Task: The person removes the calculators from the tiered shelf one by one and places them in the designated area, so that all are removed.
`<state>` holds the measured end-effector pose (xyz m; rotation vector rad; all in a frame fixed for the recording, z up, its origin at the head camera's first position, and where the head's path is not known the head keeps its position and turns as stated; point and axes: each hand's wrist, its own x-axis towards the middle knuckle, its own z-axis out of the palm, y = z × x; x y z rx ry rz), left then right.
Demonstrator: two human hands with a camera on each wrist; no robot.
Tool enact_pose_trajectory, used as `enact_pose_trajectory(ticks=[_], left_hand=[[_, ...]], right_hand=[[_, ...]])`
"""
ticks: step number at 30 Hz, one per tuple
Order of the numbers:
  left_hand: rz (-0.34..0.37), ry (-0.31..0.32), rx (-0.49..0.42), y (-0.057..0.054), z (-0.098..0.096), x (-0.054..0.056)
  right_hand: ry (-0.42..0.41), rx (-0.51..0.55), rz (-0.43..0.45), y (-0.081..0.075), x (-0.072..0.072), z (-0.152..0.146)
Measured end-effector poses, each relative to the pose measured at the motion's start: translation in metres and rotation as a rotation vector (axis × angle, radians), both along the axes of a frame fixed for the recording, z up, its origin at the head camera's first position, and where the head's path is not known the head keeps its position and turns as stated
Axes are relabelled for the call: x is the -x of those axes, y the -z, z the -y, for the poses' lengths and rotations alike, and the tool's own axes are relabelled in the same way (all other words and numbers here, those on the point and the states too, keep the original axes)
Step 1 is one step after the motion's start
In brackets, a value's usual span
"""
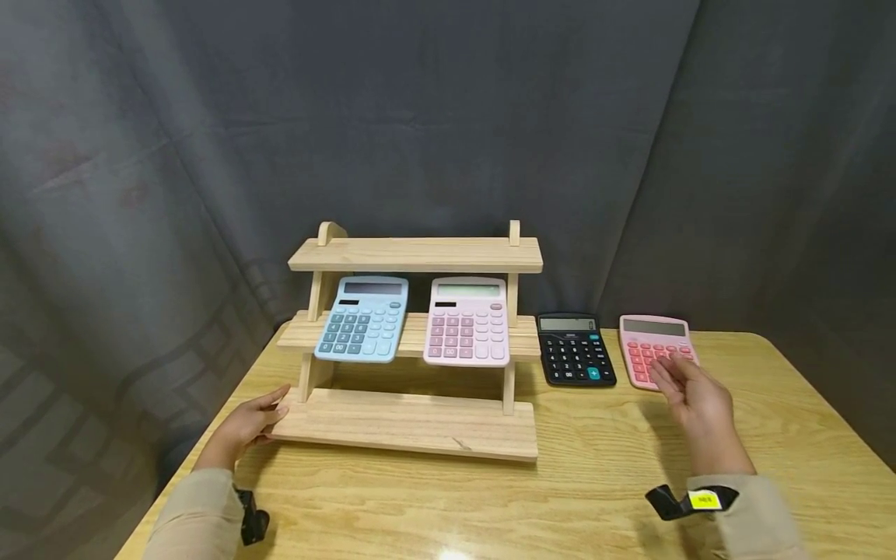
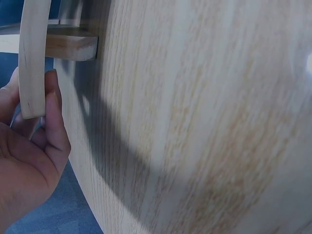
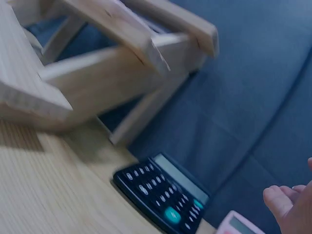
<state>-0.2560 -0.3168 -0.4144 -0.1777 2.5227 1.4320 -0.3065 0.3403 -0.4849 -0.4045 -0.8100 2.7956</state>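
My left hand [image 1: 245,424] pinches the left end of the bottom board of a three-tier wooden display rack [image 1: 406,420]. Thumb and fingers lie on opposite faces of that board [image 2: 33,63] in the left wrist view. Over the lower part of a pink calculator [image 1: 654,330] is my right hand [image 1: 700,397], fingers fairly straight and nothing held; whether it touches the keys I cannot tell. Left of it a black calculator [image 1: 575,350] lies on the table. A blue calculator [image 1: 362,319] and a pale pink-lilac calculator [image 1: 467,320] lean on the rack's middle tier.
The wooden table [image 1: 560,498] ends at a rounded right corner. A dark grey curtain [image 1: 455,117] hangs close behind the rack and calculators. The rack's top shelf [image 1: 416,253] holds nothing.
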Motion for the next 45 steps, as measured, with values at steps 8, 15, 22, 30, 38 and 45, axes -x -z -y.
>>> enact_pose_trajectory(ticks=[8, 15, 22, 30, 38, 45], left_hand=[[-0.001, -0.003, -0.002, 0.0, 0.001, -0.001], [-0.001, 0.002, -0.009, 0.0, 0.001, -0.001], [-0.016, -0.007, -0.003, -0.002, 0.002, -0.001], [-0.028, -0.02, -0.004, 0.001, 0.0, -0.002], [-0.025, -0.022, -0.014, 0.004, -0.001, -0.002], [-0.019, -0.015, -0.009, 0.005, 0.001, 0.0]], right_hand=[[-0.09, 0.002, -0.049, -0.007, -0.004, 0.043], [-0.164, -0.032, -0.051, -0.01, -0.003, 0.074], [-0.259, -0.014, -0.047, -0.057, -0.03, 0.119], [-0.344, -0.034, -0.037, -0.117, -0.076, 0.172], [-0.347, -0.173, -0.026, -0.11, -0.072, 0.198], [-0.336, -0.206, -0.01, -0.108, -0.068, 0.215]])
